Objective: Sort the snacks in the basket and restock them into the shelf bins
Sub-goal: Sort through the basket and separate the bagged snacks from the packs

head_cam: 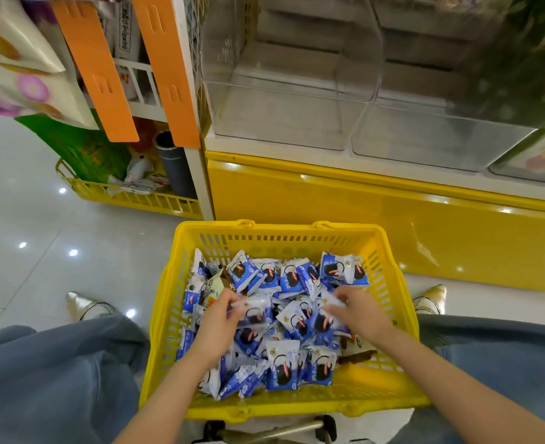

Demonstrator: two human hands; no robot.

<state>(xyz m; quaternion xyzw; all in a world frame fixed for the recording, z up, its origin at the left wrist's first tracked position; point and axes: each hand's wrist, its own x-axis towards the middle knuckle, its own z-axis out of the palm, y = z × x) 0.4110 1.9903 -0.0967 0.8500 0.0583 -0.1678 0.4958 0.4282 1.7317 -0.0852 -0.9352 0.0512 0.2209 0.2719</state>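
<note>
The blue snack packets (284, 366) lie heaped in the yellow basket (168, 302), which sits on the floor (24, 219) between my knees. My left hand (220, 318) is inside the basket with its fingers curled round one packet (255, 310). My right hand (360, 312) is also inside and pinches another packet (332, 302). Both hands are motion-blurred, so I cannot tell the exact finger placement.

A few brown packets (359, 347) show among the blue ones at the basket's right and left sides.

Beyond the basket stands a yellow shelf base (328, 213), and clear bins (284, 123) sit on top of it. To the basket's far left is a second yellow basket (130, 197) holding assorted goods and a grey tube (175, 165). Orange strips (101, 75) hang above it.

My arms cover part of the heap. The packet print and the writing on the hanging goods are too small to read.
</note>
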